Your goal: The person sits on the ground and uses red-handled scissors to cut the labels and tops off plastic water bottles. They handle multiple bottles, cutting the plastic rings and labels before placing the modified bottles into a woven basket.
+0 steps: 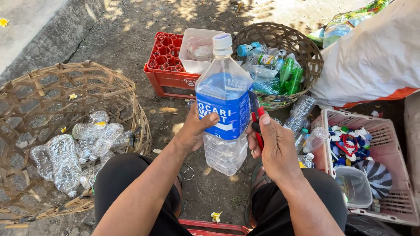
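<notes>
Bright daylight, dappled shade on ground, sharp focus, slight wide-angle bending at edges.

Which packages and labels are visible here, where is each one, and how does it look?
Bottle label: blue wrap with white band, around the large clear bottle held upright between left hand and right hand.
Green bottles: in the round wicker basket, far right.
White sack: upper right, orange edge.
Printed bag: top right, green and yellow.

This is an outdoor sorting place for plastic waste, on bare ground beside a concrete curb (pixel 39 30). 2 woven baskets (pixel 26 109) hold empty bottles, a pink crate (pixel 389 144) holds caps, and a white sack (pixel 372 57) lies near.
</notes>
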